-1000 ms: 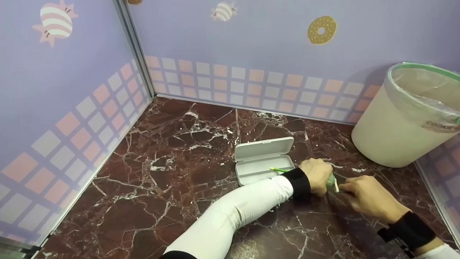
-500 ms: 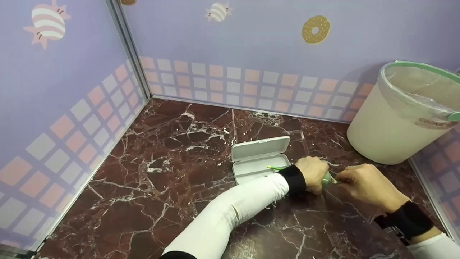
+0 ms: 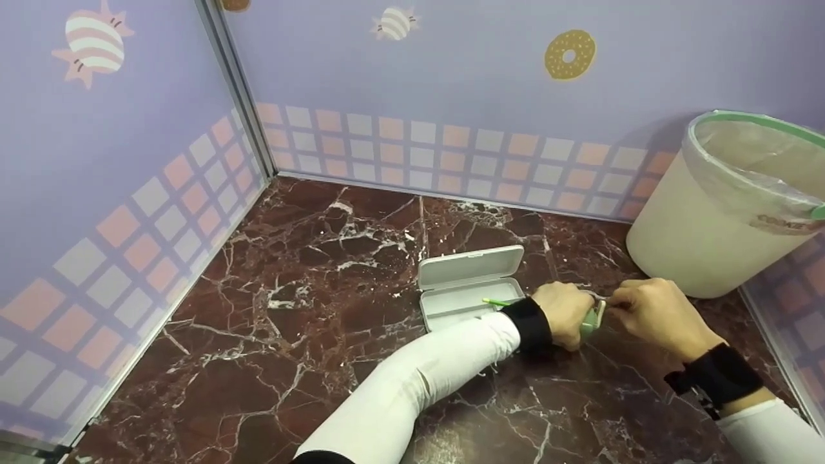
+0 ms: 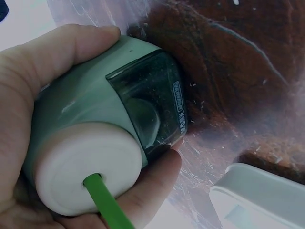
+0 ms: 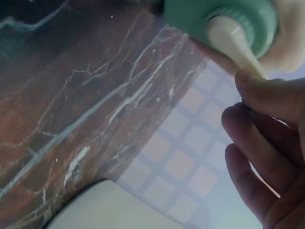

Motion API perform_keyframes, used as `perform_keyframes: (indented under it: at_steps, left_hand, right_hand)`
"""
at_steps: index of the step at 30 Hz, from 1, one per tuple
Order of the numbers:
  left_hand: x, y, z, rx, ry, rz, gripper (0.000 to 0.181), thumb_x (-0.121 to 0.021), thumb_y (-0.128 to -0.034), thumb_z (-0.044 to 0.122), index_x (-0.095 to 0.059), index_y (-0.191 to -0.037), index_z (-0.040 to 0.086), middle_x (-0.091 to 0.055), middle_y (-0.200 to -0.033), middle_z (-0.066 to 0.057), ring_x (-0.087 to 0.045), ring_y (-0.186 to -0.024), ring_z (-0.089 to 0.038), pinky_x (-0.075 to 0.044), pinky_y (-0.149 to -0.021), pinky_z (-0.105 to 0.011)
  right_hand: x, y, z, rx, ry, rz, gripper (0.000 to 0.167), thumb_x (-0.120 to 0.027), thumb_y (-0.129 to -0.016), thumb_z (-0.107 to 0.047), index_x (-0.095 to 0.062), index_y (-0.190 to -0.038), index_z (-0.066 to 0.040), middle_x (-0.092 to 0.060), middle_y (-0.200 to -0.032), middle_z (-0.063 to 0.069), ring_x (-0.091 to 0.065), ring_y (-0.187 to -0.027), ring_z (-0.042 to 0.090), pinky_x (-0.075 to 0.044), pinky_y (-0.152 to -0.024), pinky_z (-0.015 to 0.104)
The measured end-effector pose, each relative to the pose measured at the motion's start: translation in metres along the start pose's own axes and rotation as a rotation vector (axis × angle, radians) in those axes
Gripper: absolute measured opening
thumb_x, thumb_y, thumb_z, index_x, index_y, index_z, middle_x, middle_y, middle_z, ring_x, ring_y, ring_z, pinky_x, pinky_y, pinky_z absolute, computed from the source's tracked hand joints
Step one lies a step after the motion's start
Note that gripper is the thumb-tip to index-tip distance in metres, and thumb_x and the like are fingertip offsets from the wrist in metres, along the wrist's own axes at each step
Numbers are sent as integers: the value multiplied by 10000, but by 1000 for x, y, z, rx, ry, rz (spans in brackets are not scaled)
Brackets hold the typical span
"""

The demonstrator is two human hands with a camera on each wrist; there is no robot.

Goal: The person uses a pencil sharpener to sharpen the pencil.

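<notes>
Left hand clamped round the sharpener, toward the counter's right edge. Green pencil stuck in one end, its tail pointing at the left edge, past the open case. Crank on the opposite end, facing the right edge; right hand nearer, pinching its tip.

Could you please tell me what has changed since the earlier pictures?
In the head view, the right hand has moved up the picture, and the crank of the sharpener has swung from pointing down to pointing up. Nothing was visibly let go or newly grasped. The left hand still holds the sharpener; the open case and bin stayed put.
</notes>
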State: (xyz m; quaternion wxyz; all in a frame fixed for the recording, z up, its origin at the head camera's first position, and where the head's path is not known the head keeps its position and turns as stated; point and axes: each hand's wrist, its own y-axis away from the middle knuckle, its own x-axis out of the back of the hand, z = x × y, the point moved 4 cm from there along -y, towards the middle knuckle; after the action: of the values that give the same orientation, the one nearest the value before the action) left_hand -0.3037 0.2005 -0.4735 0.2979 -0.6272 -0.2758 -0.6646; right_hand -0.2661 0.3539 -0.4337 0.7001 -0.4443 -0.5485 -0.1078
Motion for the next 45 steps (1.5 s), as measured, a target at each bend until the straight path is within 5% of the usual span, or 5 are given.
perform_keyframes:
  at_steps: [10,25,35,40,45]
  left_hand:
    - [0,-2,4,-14,-27,5,359,-949,-733,402,-748,-1026,350,-759,-974,117,-718,-858,-137,-633,-683,-334]
    - [-5,-5,4,4,-19,7,428,-996,-689,490,-765,-1021,351,-790,-1010,115,-754,-894,-150,-648,-722,-342]
    - [-6,-3,1,29,-19,6,474,-998,-687,508,-765,-1068,348,-804,-1042,102,-766,-915,-159,-653,-733,-346]
    - [-7,-3,0,47,-21,8,437,-998,-672,509,-762,-1008,359,-791,-998,114,-752,-875,-144,-647,-717,-339]
    - [-6,-2,1,55,-29,19,409,-999,-666,522,-764,-958,357,-794,-976,119,-757,-859,-139,-653,-715,-341]
  right_hand:
    - [-27,5,14,-35,7,-5,258,-882,-648,84,-830,-763,-142,-689,-685,-55,-681,-594,219,-568,-563,431]
    - [-48,20,14,-121,-79,-81,350,-741,-594,96,-691,-598,-250,-536,-628,-143,-408,-571,30,-417,-513,309]
    - [-55,26,10,-113,-115,-68,389,-889,-606,26,-655,-534,-276,-574,-583,-154,-460,-536,8,-425,-505,288]
    - [-55,29,1,-109,-95,-113,435,-914,-638,4,-597,-519,-270,-586,-598,-156,-520,-542,70,-468,-557,371]
    - [-52,32,-5,-93,-97,-167,488,-915,-676,-3,-535,-539,-277,-512,-617,-159,-428,-558,14,-401,-506,297]
